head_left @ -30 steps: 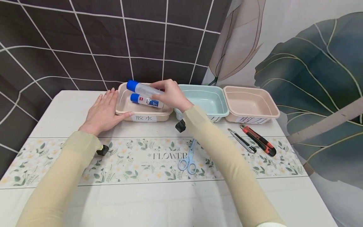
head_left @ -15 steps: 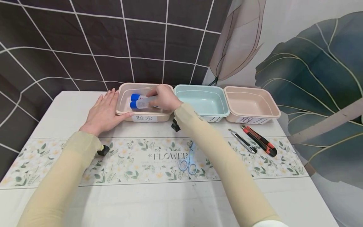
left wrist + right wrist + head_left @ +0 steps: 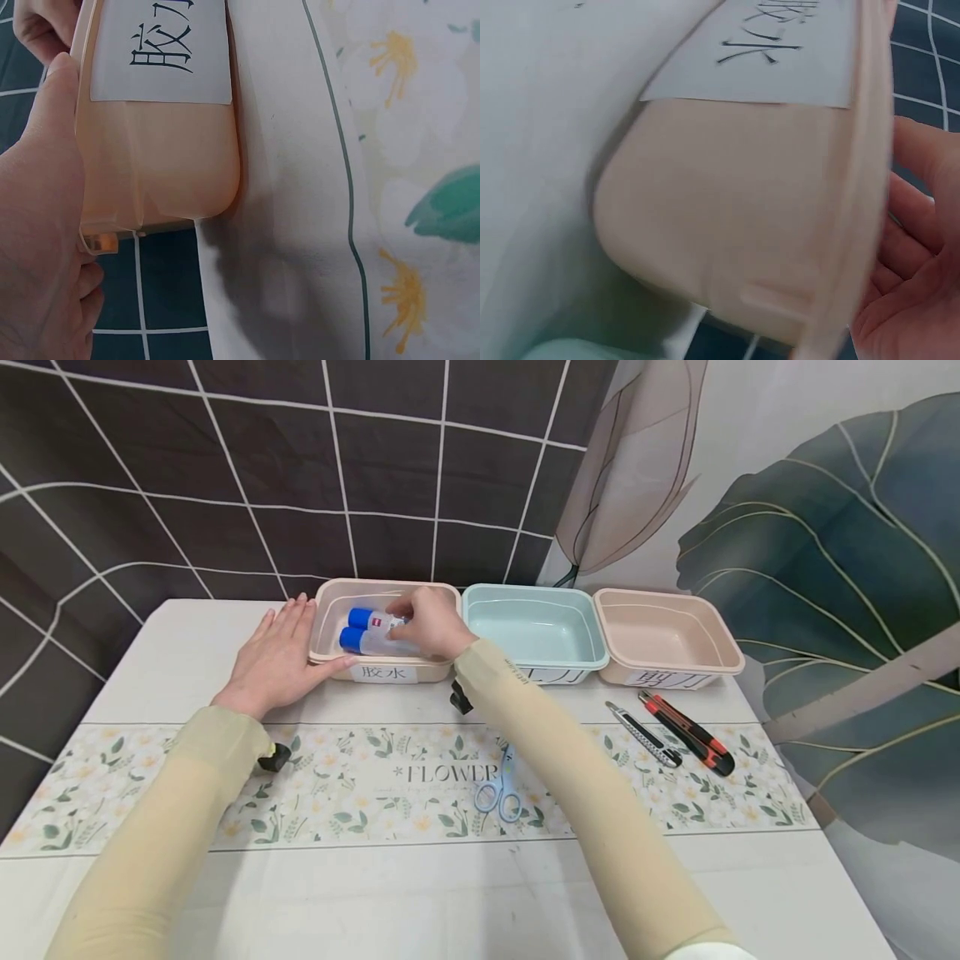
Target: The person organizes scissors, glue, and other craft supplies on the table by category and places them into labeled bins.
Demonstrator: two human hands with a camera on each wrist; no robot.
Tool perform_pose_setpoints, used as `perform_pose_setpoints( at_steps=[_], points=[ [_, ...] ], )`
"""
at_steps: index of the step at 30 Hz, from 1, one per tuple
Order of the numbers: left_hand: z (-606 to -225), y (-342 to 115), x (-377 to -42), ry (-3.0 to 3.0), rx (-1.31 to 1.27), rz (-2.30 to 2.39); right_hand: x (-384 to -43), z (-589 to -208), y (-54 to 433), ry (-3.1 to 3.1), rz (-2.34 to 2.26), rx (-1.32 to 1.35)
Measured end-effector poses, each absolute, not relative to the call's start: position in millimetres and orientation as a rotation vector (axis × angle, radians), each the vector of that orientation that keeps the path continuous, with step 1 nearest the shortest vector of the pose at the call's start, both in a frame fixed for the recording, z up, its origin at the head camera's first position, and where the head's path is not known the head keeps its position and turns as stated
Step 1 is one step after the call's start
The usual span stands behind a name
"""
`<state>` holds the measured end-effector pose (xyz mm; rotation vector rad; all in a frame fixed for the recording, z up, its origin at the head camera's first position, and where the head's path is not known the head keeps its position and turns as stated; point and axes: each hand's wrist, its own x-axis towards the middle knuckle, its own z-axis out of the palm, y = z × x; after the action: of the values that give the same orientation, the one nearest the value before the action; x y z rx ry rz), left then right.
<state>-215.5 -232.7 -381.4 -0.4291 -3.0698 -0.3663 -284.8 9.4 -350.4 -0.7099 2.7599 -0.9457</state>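
Observation:
My left hand [image 3: 273, 660] lies flat against the left end of a pink bin [image 3: 330, 656], fingers straight and thumb along its front rim. In the left wrist view, the thumb [image 3: 56, 97] presses the rim beside the paper label [image 3: 165, 56]. Two glue bottles with blue caps lie side by side inside: a labelled glue bottle [image 3: 375, 620] behind and a clear glue bottle [image 3: 375, 643] in front. My right hand [image 3: 432, 622] is over their right ends, fingertips lowered close above them. In the right wrist view, the rim partly hides its loosely bent fingers [image 3: 911, 214].
A light blue bin [image 3: 536, 627] and another pink bin [image 3: 667, 631] stand in a row to the right. Blue scissors [image 3: 498, 789], a slim box cutter [image 3: 643, 735] and a red-black box cutter [image 3: 688, 732] lie on the table [image 3: 375, 902]. A dark tiled-pattern wall [image 3: 390, 460] rises behind.
My right hand has lowered the clear glue bottle into the pink bin, in front of the labelled one, and its fingers have come off it. The left hand stays in place.

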Motion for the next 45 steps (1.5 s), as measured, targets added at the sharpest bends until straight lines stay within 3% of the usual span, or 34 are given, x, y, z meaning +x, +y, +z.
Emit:
perform_pose_setpoints(
  at_steps=[24, 45],
  points=[
    [-381, -235, -213, -3.073, -0.430, -0.370, -258, -336, 40, 2.750, -1.069, -0.870],
    [-381, -233, -216, -3.068, -0.453, -0.353, -206, -343, 98, 2.671, -1.301, -0.952]
  ],
)
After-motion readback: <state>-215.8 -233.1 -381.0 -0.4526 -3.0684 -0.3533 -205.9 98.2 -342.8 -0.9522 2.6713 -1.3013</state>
